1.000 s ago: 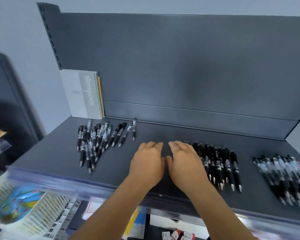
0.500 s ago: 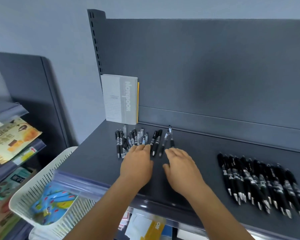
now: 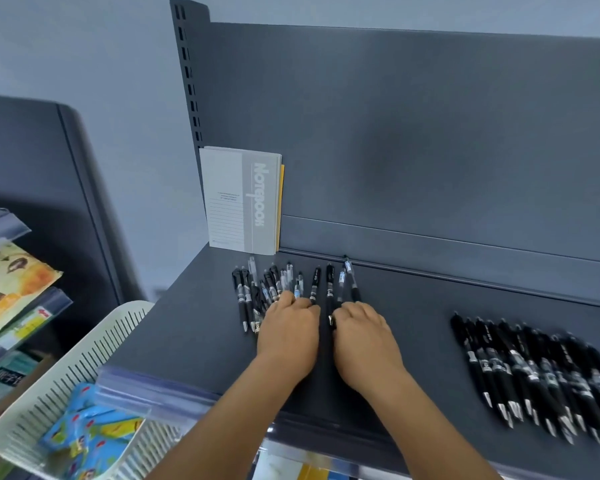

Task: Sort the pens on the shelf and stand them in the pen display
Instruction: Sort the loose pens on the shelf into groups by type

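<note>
both hands palm-down on the shelf [image 3: 194, 327], left hand [image 3: 289, 330] and right hand [image 3: 362, 336] with fingers curled onto the loose pens [image 3: 274, 289] at 12 o'clock, can't tell if either's actually gripping one

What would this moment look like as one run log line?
left hand: on loose pens | right hand: fingers at black pen | sorted row: right on shelf

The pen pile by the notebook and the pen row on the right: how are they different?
The left pen pile is mixed, some clear barrels among black ones, lying crossed; the right pen row looks all black, side by side. Both hands, left hand and right hand, are on the pile; nothing touches the row. Both lie flat on the shelf.
</note>
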{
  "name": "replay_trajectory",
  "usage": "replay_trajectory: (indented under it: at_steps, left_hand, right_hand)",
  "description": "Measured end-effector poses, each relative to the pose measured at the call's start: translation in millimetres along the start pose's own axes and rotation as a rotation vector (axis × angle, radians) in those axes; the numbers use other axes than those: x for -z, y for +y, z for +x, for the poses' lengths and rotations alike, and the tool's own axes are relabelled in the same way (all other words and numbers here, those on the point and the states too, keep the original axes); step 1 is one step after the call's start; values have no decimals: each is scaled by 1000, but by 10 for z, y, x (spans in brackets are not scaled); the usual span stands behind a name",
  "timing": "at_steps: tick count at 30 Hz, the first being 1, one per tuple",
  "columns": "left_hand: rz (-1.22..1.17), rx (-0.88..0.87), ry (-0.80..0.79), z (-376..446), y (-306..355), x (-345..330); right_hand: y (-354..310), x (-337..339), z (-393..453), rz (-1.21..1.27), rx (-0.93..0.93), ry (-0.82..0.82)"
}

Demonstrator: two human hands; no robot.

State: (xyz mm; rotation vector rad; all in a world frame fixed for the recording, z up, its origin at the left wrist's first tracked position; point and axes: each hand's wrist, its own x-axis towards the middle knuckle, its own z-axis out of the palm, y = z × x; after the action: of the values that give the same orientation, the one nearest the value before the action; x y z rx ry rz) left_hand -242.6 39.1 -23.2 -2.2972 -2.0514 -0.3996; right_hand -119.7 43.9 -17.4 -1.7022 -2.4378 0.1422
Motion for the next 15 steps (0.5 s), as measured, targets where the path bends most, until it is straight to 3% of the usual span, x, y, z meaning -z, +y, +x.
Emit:
replay_trajectory:
  at_steps: [15]
  left_hand:
    - [-18,158,-76,193,99,116]
  right_hand:
    - [-85,-32,237,55,-202,28]
